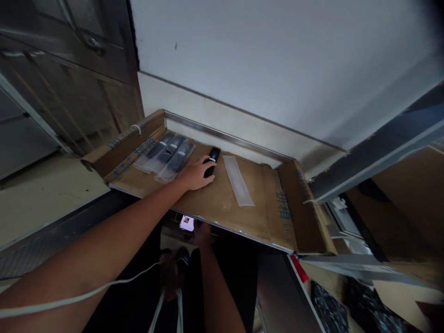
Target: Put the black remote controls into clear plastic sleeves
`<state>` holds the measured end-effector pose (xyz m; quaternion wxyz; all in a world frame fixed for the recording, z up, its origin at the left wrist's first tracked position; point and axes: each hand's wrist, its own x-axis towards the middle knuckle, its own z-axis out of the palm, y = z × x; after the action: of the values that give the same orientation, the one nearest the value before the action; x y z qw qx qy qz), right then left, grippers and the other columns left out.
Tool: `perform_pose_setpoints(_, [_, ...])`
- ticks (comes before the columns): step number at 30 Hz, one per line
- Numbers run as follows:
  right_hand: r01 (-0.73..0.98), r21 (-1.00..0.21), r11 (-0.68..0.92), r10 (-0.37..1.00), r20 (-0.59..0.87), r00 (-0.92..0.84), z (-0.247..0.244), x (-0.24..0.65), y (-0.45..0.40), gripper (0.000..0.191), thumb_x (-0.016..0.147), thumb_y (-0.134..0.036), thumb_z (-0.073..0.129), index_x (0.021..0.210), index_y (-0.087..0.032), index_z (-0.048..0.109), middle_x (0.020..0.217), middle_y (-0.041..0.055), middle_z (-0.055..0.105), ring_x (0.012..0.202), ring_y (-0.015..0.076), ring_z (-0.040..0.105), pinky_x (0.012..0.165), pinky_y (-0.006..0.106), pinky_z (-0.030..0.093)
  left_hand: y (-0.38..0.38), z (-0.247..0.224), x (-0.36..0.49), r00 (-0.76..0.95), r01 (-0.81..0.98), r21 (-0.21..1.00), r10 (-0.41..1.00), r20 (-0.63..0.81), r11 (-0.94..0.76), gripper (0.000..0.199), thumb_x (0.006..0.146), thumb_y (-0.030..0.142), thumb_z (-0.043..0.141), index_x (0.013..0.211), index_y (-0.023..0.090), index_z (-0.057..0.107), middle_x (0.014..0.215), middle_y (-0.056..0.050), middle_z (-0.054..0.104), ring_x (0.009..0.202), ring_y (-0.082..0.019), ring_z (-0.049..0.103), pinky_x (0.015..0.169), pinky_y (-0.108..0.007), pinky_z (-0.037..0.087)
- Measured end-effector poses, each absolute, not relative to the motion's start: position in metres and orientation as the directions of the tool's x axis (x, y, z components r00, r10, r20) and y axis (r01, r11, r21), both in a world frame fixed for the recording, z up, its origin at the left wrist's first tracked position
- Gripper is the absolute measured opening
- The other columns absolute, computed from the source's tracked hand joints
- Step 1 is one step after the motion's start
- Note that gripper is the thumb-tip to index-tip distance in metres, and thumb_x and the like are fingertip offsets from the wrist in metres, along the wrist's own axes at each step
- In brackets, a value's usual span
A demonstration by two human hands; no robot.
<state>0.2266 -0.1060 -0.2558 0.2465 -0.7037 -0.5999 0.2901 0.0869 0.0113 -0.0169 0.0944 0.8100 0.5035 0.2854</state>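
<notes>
My left hand (199,174) reaches over a cardboard-lined surface (211,199). Its fingers are curled on a black elongated device (214,155) with a pale band; the exact kind is unclear. Several similar dark devices in clear plastic sleeves (175,159) lie side by side to the left. A flat translucent sleeve (238,181) rests to the right of the device. Below the front edge, in shadow, is my right hand (203,232), close to a lit phone screen (187,223). Its fingers are too dark and partly hidden to make out.
Folded cardboard walls (307,203) rise at both ends of the surface. A white wall (277,60) stands behind it, and a metal door (65,64) is at the left. A white cord (83,295) crosses over my left forearm. Black plastic bags (329,305) lie at lower right.
</notes>
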Motion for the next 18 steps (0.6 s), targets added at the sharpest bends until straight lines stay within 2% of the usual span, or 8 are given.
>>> perform_pose_setpoints(3, [0.681,-0.712,-0.173,0.984,-0.103,0.143,-0.2566,0.2289,-0.1038,0.035,0.093,-0.030,0.053,0.119,-0.015,0.072,0.119,0.0142,0.075,0.126,0.0275,0.063,0.113,0.039,0.042,0.0116,-0.0173,0.0868,0.331,0.762,0.440,0.869,0.367,-0.476,0.045,0.089,0.043,0.061,0.132,0.030,0.061,0.150,-0.006,0.046,0.128,-0.028,0.056,0.113,-0.045,0.044])
perform_pose_setpoints(10, [0.665,-0.714,-0.221,0.975,-0.143,0.170,-0.2635,0.2298,-0.1006,0.034,0.091,-0.025,0.055,0.116,-0.013,0.074,0.119,0.0157,0.075,0.126,0.0297,0.064,0.114,0.040,0.042,0.0126,-0.0173,0.0868,0.332,0.776,0.419,0.870,0.363,-0.471,0.047,0.089,0.044,0.061,0.133,0.029,0.061,0.150,-0.007,0.046,0.125,-0.029,0.058,0.110,-0.047,0.046])
perform_pose_setpoints(14, [0.665,-0.712,-0.225,0.974,-0.160,0.158,-0.2649,0.2281,-0.1010,0.031,0.086,-0.028,0.064,0.113,-0.016,0.075,0.117,0.0122,0.076,0.125,0.0292,0.064,0.114,0.040,0.042,0.0122,-0.0173,0.0867,0.334,0.770,0.423,0.867,0.371,-0.478,0.046,0.089,0.044,0.061,0.133,0.029,0.061,0.150,-0.007,0.046,0.125,-0.029,0.058,0.112,-0.047,0.044])
perform_pose_setpoints(18, [0.634,-0.757,-0.162,0.986,-0.155,0.067,-0.2646,0.2283,-0.1022,0.034,0.079,-0.035,0.076,0.108,-0.020,0.076,0.113,0.0091,0.078,0.120,0.0289,0.067,0.108,0.039,0.047,0.0120,-0.0173,0.0870,0.336,0.762,0.432,0.864,0.374,-0.483,0.046,0.089,0.043,0.061,0.132,0.029,0.062,0.150,-0.007,0.046,0.126,-0.029,0.057,0.112,-0.046,0.044])
